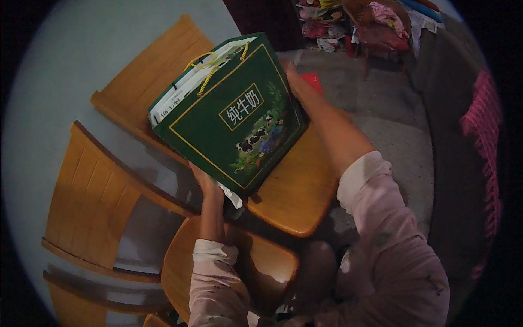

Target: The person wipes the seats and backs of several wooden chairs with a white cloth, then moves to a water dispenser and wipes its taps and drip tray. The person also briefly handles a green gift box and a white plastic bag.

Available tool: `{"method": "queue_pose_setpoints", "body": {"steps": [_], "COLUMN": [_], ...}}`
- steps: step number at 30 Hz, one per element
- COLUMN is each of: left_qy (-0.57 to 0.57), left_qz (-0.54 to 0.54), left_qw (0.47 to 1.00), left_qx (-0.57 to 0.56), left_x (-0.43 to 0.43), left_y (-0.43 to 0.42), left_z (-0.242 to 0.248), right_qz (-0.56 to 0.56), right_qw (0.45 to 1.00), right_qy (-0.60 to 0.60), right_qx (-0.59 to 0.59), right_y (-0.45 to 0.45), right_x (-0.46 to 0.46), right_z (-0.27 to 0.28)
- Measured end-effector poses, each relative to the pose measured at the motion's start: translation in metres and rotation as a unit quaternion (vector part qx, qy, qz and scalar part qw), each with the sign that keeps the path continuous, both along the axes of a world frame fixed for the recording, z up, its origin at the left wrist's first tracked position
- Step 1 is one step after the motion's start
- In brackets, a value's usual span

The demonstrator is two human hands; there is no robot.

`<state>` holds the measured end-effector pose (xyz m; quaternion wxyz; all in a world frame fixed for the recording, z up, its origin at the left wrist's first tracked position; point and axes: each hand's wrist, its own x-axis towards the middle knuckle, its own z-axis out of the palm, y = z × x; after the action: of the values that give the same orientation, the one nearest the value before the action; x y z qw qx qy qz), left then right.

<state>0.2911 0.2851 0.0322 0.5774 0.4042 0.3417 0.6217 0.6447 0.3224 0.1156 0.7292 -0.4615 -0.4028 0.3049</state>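
A green cardboard gift bag with a cow picture, gold border lines and yellow rope handles hangs tilted in front of me, over the wooden chairs. A white box fills it and shows along the top. My left hand grips the lower left side, its fingers mostly hidden behind the bag. At the far right side, my right hand holds the bag, with most fingers out of sight. A scrap of white paper or plastic sticks out by the bottom near my left wrist.
Wooden chairs with slatted backs stand in a row along the pale wall. Their seats lie below the bag. A red card shows beyond my right wrist. Farther back are a cloth-draped chair and a loaded shelf.
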Motion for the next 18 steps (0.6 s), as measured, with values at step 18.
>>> {"method": "queue_pose_setpoints", "body": {"steps": [18], "left_qy": [0.301], "left_qz": [-0.060], "left_qw": [0.933], "left_qx": [0.188], "left_x": [0.012], "left_y": [-0.058], "left_z": [-0.035], "right_qz": [-0.264], "right_qw": [0.938], "right_qy": [-0.215], "right_qx": [0.062], "right_y": [-0.069], "right_x": [-0.020], "right_z": [-0.079]}}
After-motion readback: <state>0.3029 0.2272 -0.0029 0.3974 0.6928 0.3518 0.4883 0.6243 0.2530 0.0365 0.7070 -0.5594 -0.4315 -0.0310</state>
